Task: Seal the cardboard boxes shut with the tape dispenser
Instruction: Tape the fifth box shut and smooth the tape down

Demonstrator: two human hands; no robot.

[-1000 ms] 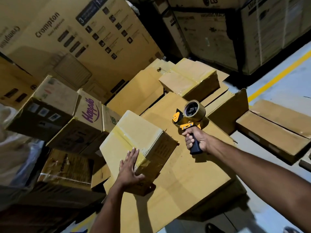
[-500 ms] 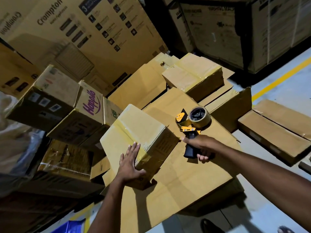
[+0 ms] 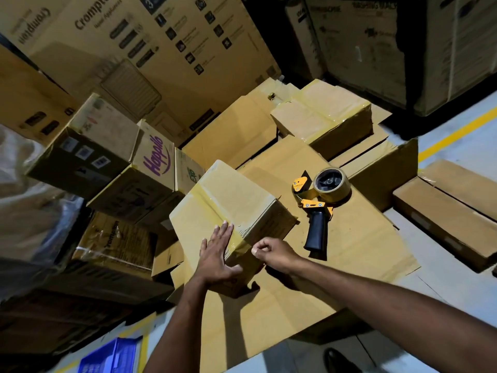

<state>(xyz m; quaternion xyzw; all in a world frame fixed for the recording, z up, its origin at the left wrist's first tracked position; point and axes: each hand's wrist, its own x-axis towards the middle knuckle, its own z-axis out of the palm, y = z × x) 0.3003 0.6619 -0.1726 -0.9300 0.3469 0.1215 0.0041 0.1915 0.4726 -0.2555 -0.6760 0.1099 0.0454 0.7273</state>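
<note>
Small cardboard box [image 3: 228, 211] sat on the big flat carton [image 3: 363, 251], straight ahead of the person, turned corner-on. A tape strip [image 3: 212, 203] ran across its top and down the near face.

Left hand [image 3: 217, 254] lay flat on the box's near top edge. Its fingers were straight and spread, the thumb hooked over the near side, pressing rather than gripping.

Right hand [image 3: 274, 251] was at the box's near right corner with its fingers curled in and thumb against forefinger. It may have been pinching the tape end there, but that spot is too small and shadowed to say.

Tape dispenser [image 3: 320, 200] lay on its side on the carton, just right of the box, touching neither hand. Its long axis ran near to far. The black handle [image 3: 316, 232] pointed back toward the person, and the roll [image 3: 332, 184] and yellow head were at the far end.

Key relation: the handle end lay just beyond and right of the right hand, much nearer to it than to the left. Judgement: the right hand would take the next pickup, a short reach forward-right onto the handle, while the left steadied the box.
</note>
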